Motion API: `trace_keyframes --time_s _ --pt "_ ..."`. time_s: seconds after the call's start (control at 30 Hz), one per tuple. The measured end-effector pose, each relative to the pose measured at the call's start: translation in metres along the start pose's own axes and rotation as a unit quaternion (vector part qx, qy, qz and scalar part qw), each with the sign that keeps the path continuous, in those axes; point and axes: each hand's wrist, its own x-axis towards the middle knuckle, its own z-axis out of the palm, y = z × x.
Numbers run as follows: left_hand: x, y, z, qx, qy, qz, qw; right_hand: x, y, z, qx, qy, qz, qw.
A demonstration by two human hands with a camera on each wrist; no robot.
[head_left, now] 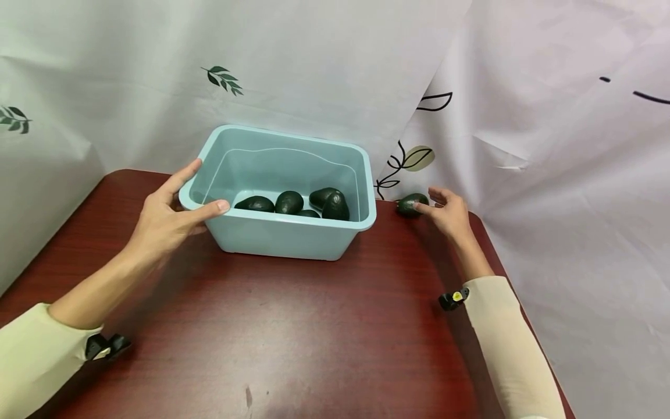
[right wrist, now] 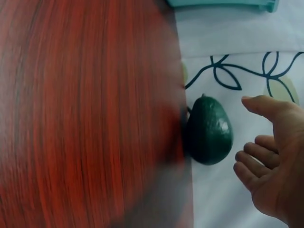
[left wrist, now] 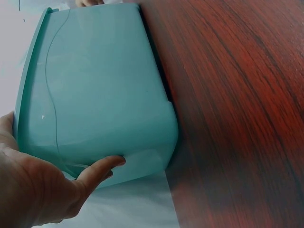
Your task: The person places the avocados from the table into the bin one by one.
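A light blue plastic bin (head_left: pixel 277 235) sits toward the back of the table with several dark green avocados (head_left: pixel 289 202) inside. At its front left corner, my left hand (head_left: pixel 164 218) grips the rim, thumb along the front and a finger along the left side. The left wrist view shows this hand (left wrist: pixel 52 185) against the bin's outer wall (left wrist: pixel 95 85). To the right of the bin, one more avocado (head_left: pixel 411 205) lies on the table near the back edge. Right beside it is my right hand (head_left: pixel 449 214); in the right wrist view its fingers are spread apart from the avocado (right wrist: pixel 209 132).
The dark red wooden table (head_left: pixel 293 326) extends in front of the bin. White cloth with leaf prints (head_left: pixel 314 70) hangs behind the table and along its sides. Dark wrist devices (head_left: pixel 452 299) are worn at both sleeve cuffs.
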Motion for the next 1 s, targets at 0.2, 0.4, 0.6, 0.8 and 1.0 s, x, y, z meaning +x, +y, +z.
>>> trace_keyframes --time_s 0.2,0.4,0.6,0.8,1.0 --pt "0.000 0.001 0.002 -0.028 -0.001 -0.006 0.9996 0.003 0.009 -0.001 -0.034 -0.026 0.003 0.9991" --pt "0.000 0.000 0.001 -0.016 -0.006 0.000 0.9999 0.009 0.012 0.002 -0.055 -0.053 -0.001 0.9971" --pt "-0.001 0.000 0.001 0.002 -0.003 0.002 1.0000 0.016 0.016 0.003 -0.077 -0.067 -0.021 0.9945" --pt "-0.001 -0.001 0.001 0.027 0.001 0.004 0.9996 0.023 0.024 0.007 -0.080 -0.092 -0.036 0.9918" --pt "-0.001 0.000 0.001 0.013 -0.002 0.002 0.9999 0.025 0.030 0.009 -0.084 -0.094 -0.037 0.9913"
